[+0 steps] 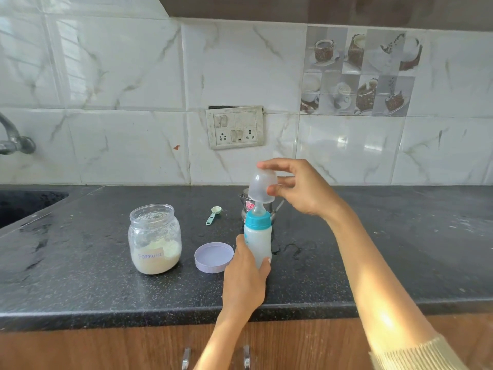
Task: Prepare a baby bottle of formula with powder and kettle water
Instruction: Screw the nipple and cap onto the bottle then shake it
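With its blue collar and teat already on and milky liquid inside, the bottle (258, 240) stands upright on the bench (373, 263), near the front edge, its long axis vertical and the teat pointing straight up. Judging by this, mixing is done and capping is the step in hand. The left hand (244, 279) wraps the bottle's lower body, thumb on the left and a fingertip showing at the right. The right hand (296, 186) pinches the clear cap (262, 186) by thumb and fingers, mouth down, slightly tilted, just over the teat. Next the cap wants squaring to the bottle's axis and pressing down onto the collar. Left of the bottle lies a lilac lid (213, 257), then the open formula jar (154, 240); farther back lie a scoop (213, 215) and a steel pot (257, 206), partly hidden.
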The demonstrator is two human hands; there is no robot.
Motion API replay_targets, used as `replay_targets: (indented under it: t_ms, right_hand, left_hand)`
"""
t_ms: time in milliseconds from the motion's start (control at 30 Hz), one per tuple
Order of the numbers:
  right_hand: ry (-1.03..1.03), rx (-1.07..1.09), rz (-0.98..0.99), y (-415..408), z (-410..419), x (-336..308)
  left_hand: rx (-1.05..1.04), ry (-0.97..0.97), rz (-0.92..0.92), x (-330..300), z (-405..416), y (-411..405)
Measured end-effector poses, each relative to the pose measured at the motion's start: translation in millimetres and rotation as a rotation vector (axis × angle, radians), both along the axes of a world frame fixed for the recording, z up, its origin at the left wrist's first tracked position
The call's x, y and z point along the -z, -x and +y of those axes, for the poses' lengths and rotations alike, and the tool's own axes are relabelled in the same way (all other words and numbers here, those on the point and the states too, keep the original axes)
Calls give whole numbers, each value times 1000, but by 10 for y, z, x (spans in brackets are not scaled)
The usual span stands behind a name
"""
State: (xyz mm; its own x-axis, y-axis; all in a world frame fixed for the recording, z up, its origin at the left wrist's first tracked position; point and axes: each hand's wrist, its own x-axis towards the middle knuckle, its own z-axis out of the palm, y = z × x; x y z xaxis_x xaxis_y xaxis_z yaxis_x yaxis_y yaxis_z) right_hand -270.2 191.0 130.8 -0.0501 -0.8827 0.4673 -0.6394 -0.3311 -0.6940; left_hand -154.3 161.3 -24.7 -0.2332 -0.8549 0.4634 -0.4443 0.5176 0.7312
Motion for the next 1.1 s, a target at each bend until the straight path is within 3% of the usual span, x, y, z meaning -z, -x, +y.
replay_targets:
  t_ms: [300,967,1100]
  right_hand:
    - [-197,15,120,-43,-189,271]
    - [-23,341,213,-203,-143,289]
    - [-48,391,344,-262,-255,316]
  left_hand:
    - [-2,-9,-1,0,17,-2]
    - [-11,-12,0,1,1,-8]
    - [-16,-13,-3,4,-6,5]
